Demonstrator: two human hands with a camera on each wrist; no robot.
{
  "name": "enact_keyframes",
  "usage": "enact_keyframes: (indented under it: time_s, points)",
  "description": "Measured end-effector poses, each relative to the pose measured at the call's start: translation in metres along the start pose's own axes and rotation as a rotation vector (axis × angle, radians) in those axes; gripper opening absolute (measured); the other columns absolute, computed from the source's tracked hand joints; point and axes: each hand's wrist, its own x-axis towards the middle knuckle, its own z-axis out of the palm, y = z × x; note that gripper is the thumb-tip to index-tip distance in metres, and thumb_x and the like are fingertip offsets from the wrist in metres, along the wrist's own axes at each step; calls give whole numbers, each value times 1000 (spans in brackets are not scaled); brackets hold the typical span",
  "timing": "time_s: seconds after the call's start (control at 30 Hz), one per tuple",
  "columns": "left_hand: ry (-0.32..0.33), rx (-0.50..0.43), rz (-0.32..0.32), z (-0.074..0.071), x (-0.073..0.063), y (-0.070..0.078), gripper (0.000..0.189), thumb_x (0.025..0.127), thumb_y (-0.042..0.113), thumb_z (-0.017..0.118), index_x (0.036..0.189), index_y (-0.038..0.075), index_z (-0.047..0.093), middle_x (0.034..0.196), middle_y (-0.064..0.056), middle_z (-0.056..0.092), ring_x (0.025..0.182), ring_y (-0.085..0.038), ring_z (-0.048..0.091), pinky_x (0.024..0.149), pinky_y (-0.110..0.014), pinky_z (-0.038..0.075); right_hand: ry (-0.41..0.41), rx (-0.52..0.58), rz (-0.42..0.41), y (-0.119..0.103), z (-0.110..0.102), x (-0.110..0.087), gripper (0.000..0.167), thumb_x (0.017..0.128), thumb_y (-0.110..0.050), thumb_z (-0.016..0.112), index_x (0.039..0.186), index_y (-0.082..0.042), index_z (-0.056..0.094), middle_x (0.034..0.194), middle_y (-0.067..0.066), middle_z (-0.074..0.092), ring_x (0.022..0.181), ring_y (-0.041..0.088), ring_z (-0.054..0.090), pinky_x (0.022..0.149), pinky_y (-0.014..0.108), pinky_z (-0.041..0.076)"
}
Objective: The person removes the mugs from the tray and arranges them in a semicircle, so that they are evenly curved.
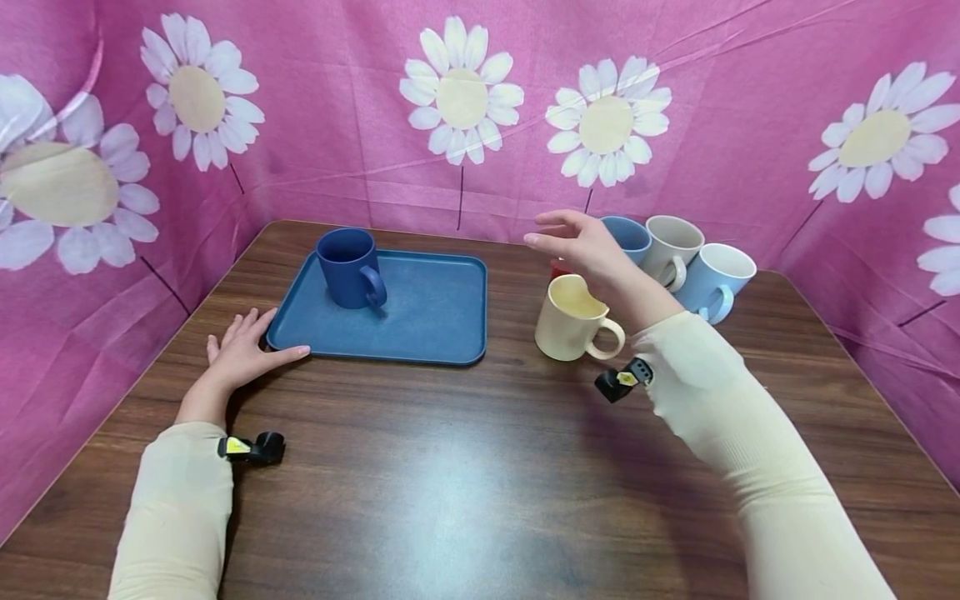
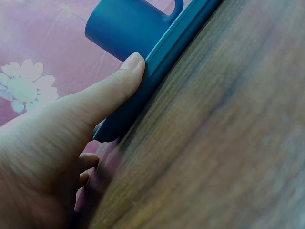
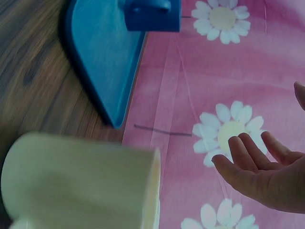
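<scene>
My left hand rests at the near left corner of a blue tray, fingers spread. In the left wrist view the thumb lies against the tray's rim. A dark blue mug stands upright on the tray's left part, its handle turned right. My right hand is raised over the right side of the table with fingers apart, holding nothing. Below it stands a pale yellow mug, handle to the right. A red thing behind that mug is mostly hidden by the hand and mug.
Behind my right wrist stand a medium blue mug, a light grey mug and a light blue mug, close together. The wooden table ends at a pink cloth with large white flowers.
</scene>
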Motion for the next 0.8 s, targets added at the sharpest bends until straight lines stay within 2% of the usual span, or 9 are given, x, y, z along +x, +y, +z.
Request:
enact_keyframes:
  time_s: [0.33, 0.8]
  points:
    - [-2, -3, 5, 0, -1, 0, 94, 71, 58, 56, 138, 7, 14, 137, -30, 6, 124, -42, -5, 84, -65, -11, -54, 63, 7, -3, 38, 17, 46, 79, -17, 63, 120, -4, 46, 118, 12, 48, 103, 23, 49, 85, 36, 39]
    - [-3, -11, 5, -1, -2, 2, 94, 71, 58, 57, 138, 6, 15, 137, -30, 6, 124, -41, -5, 85, -64, -12, -99, 66, 7, 12, 90, 37, 42, 78, -17, 65, 116, -6, 50, 107, 10, 55, 97, 19, 52, 83, 34, 40]
